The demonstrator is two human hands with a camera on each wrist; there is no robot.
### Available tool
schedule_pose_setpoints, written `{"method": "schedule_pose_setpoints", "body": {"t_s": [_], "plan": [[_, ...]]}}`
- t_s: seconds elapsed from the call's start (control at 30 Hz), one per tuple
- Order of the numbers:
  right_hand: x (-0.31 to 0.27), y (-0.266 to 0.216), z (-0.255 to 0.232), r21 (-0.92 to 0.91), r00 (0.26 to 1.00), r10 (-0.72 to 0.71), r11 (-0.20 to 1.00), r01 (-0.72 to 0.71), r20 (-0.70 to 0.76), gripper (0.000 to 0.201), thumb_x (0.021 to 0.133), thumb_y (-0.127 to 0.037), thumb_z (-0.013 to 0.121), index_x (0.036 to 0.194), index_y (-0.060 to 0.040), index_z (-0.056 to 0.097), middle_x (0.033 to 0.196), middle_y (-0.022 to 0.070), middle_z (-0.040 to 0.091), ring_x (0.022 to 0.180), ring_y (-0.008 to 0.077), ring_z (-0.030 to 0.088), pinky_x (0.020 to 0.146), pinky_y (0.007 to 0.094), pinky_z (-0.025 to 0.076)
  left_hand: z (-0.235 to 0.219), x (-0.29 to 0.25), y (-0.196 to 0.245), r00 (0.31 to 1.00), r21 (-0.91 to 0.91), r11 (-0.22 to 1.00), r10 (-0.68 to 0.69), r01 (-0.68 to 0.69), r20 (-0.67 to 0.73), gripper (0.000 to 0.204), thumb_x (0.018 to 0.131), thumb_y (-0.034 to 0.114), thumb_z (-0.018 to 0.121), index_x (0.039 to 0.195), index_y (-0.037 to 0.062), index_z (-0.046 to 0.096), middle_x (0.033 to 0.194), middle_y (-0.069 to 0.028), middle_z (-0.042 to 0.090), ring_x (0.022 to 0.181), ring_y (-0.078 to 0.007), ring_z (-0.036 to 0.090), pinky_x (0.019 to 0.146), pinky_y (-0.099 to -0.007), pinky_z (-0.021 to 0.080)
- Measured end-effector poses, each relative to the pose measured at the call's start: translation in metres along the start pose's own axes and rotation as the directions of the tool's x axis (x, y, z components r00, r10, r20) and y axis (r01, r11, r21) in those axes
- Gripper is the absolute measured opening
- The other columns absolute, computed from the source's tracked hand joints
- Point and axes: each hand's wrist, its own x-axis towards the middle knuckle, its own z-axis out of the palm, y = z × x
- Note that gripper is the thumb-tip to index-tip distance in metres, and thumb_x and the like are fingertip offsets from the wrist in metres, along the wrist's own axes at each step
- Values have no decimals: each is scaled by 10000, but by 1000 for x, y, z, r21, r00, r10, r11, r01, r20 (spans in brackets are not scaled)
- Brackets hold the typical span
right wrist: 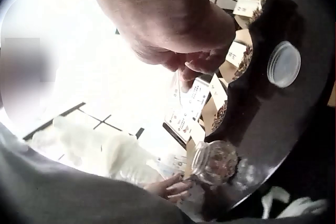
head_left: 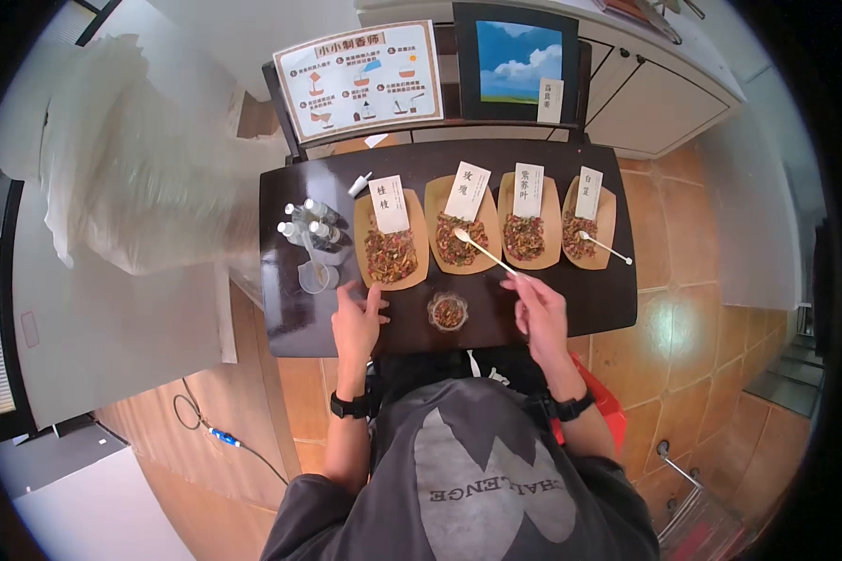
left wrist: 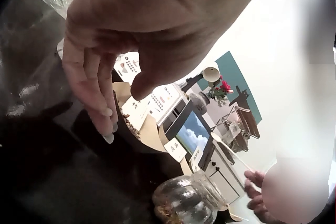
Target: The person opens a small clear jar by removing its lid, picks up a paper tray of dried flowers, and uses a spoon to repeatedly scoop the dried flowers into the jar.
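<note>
My right hand (head_left: 543, 313) pinches the handle of a pale long spoon (head_left: 489, 252), whose bowl end is at the dried pieces (head_left: 461, 248) in the second tray from the left. In the left wrist view the spoon (left wrist: 233, 150) points up and left from the right hand (left wrist: 258, 198). With fingers loosely bent and holding nothing, my left hand (head_left: 355, 327) is just below the leftmost tray (head_left: 419, 266). A glass jar (head_left: 448, 311) with some dried pieces inside stands between the hands; it shows in both wrist views, as a jar (left wrist: 186, 198) and a jar (right wrist: 216, 162).
Small bottles (head_left: 316, 224) and a clear cup (head_left: 318, 277) stand at the left. The third tray (head_left: 530, 257) and the rightmost tray, with a small spoon (head_left: 608, 248), lie rightward. Behind are an instruction sheet (head_left: 360, 79) and a framed picture (head_left: 519, 61). A clear lid (right wrist: 284, 64) lies on the table.
</note>
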Motion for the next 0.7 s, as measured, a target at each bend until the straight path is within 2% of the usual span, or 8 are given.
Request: {"method": "schedule_pose_setpoints", "body": {"t_s": [0.07, 0.1, 0.13, 0.2, 0.53, 0.6, 0.67, 0.7], "plan": [[14, 10, 14, 121, 987, 158, 980, -156, -8, 269, 953, -221, 579, 1116, -18, 648, 991, 34, 664, 554, 16, 459, 400, 173, 339, -1, -2, 4, 997, 18, 998, -56, 55, 58, 405, 912, 273, 615, 1160, -28, 502, 779, -104, 712, 614, -184, 686, 589, -287, 517], [16, 11, 19, 163, 980, 199, 967, -198, 9, 277, 947, -221, 587, 1133, -23, 642, 1058, 27, 650, 591, 18, 471, 399, 175, 344, -1, -5, 6, 997, 22, 999, -46, 45, 66, 332, 913, 269, 613, 1046, -27, 541, 783, -107, 712, 618, -186, 686, 591, -284, 519], [19, 14, 25, 171, 977, 213, 963, -211, 4, 271, 944, -218, 592, 1131, -29, 645, 956, -6, 637, 581, 21, 469, 397, 179, 348, -1, -5, 6, 997, 19, 999, -32, 30, 66, 332, 913, 269, 613, 1046, -27, 541, 783, -107, 712, 618, -186, 686, 591, -284, 519], [23, 20, 34, 173, 977, 210, 964, -201, -33, 257, 929, -242, 624, 1081, -40, 668, 675, -48, 495, 548, 20, 450, 393, 187, 348, 2, -4, 2, 993, 10, 999, -33, 32, 116, 320, 918, 263, 607, 1023, -36, 559, 789, -114, 713, 620, -183, 686, 590, -279, 520], [29, 19, 48, 204, 958, 264, 950, -238, -112, 252, 946, -266, 591, 1062, -60, 676, 650, -44, 468, 529, 33, 431, 385, 202, 333, 5, 5, -11, 989, -43, 997, -62, 68, 131, 374, 932, 243, 583, 1136, -68, 537, 800, -137, 710, 626, -183, 688, 584, -284, 527], [33, 24, 50, 211, 958, 262, 949, -235, -112, 261, 944, -270, 592, 1072, -55, 668, 686, -29, 509, 533, 46, 470, 378, 209, 339, 5, 6, -11, 991, -48, 997, -46, 53, 129, 367, 934, 239, 579, 1143, -60, 537, 802, -137, 710, 627, -183, 688, 585, -284, 527], [35, 25, 55, 203, 956, 266, 950, -237, -128, 281, 954, -260, 572, 1128, -47, 632, 808, -28, 537, 573, 78, 542, 373, 213, 362, 5, 8, -12, 992, -52, 998, -32, 39, 126, 360, 937, 235, 575, 1151, -51, 536, 804, -136, 710, 628, -183, 689, 585, -285, 527], [38, 31, 55, 222, 959, 257, 948, -228, -115, 293, 954, -260, 572, 1140, -40, 623, 820, -8, 570, 581, 107, 581, 359, 222, 366, 6, 10, -14, 992, -58, 998, -24, 32, 125, 357, 938, 233, 572, 1161, -44, 535, 805, -136, 711, 630, -184, 690, 584, -285, 527]]}}
